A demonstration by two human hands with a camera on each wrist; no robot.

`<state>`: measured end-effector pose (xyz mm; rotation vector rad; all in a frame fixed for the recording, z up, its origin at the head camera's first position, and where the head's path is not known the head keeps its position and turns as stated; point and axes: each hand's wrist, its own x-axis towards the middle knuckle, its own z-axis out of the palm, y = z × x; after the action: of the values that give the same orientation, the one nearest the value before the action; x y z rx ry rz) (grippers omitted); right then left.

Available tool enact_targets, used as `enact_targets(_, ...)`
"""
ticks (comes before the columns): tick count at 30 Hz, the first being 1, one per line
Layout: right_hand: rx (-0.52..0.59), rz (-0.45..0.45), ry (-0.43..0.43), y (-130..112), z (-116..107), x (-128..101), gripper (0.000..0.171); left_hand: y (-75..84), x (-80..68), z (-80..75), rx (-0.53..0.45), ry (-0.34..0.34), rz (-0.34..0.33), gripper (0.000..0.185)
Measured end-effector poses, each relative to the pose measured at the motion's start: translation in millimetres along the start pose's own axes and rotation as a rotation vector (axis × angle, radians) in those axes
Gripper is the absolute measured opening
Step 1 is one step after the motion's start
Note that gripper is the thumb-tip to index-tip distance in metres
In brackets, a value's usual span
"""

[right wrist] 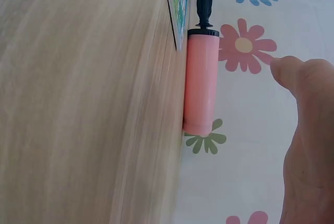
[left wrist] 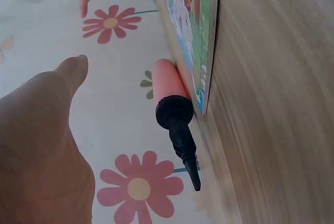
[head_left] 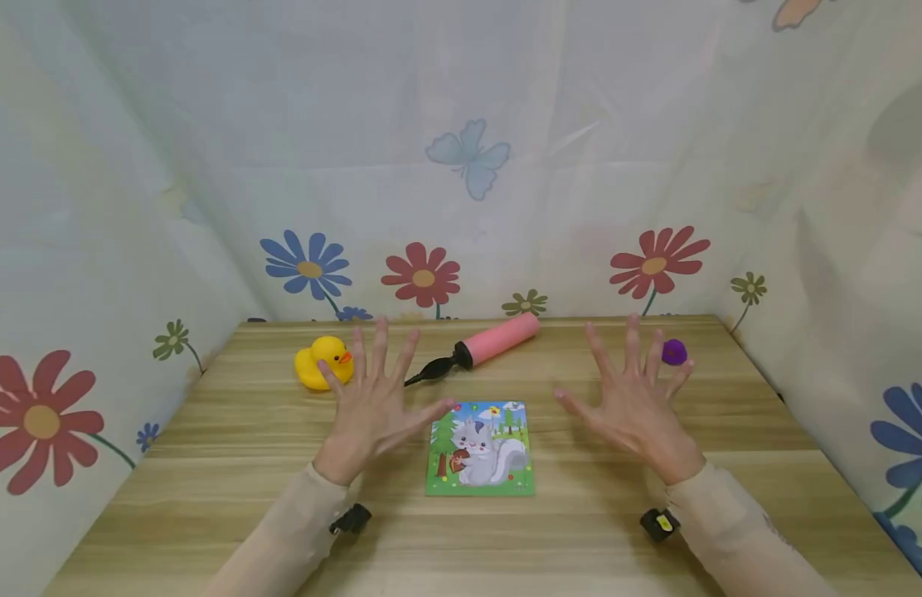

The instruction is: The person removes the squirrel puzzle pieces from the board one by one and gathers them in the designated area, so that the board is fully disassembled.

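A yellow duck (head_left: 322, 361) with an orange beak, a pink pump (head_left: 498, 340) with a black nozzle and a purple ball (head_left: 673, 351) sit on a pale wood-grain table (head_left: 245, 464). The puzzle (head_left: 481, 448) shows a grey-and-white squirrel on green grass, with green trees and blue sky. The white curtain (head_left: 461, 108) carries red, blue and olive flowers with yellow centres, plus 1 light-blue butterfly. Both sleeves (head_left: 282, 539) are sheer beige.

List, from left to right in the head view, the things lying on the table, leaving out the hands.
yellow rubber duck → pink hand pump, squirrel puzzle lying nearer in front of it → purple ball
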<state>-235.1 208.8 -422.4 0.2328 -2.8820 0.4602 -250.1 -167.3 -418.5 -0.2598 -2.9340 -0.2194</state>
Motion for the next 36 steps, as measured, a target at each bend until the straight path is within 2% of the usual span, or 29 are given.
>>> enact_targets(5,-0.005,-0.001,-0.005,-1,-2,0,0.108,-0.2,0.2,-1.1,-0.001,0.001,0.007,0.119)
enact_targets(9,-0.001,-0.016,0.023,-3,-5,2,0.109,-1.3,-0.7,-3.3,-0.012,0.02,0.046,0.119)
enact_targets(14,0.04,-0.067,0.081,-7,-9,7,0.11,-1.3,-2.6,-8.8,-0.078,0.064,0.171,0.12)
enact_targets(17,0.116,-0.093,0.09,-9,-9,11,0.11,1.4,-4.5,-12.7,-0.176,0.062,0.253,0.121)
enact_targets(22,0.394,-0.138,0.036,-17,-1,13,0.106,5.0,-6.9,-15.1,-0.346,-0.039,0.316,0.116)
enact_targets(25,0.552,-0.143,-0.037,-22,9,13,0.098,4.4,-7.6,-12.6,-0.383,-0.112,0.343,0.109)
enact_targets(28,0.686,-0.14,-0.118,-25,20,16,0.084,1.6,-7.2,-6.1,-0.4,-0.169,0.369,0.1)
enact_targets(32,0.773,-0.135,-0.194,-27,37,21,0.065,-2.6,-6.3,2.7,-0.413,-0.232,0.378,0.1)
enact_targets(36,0.788,-0.089,-0.244,-28,52,22,0.055,-6.2,-5.3,8.1,-0.401,-0.277,0.397,0.107)
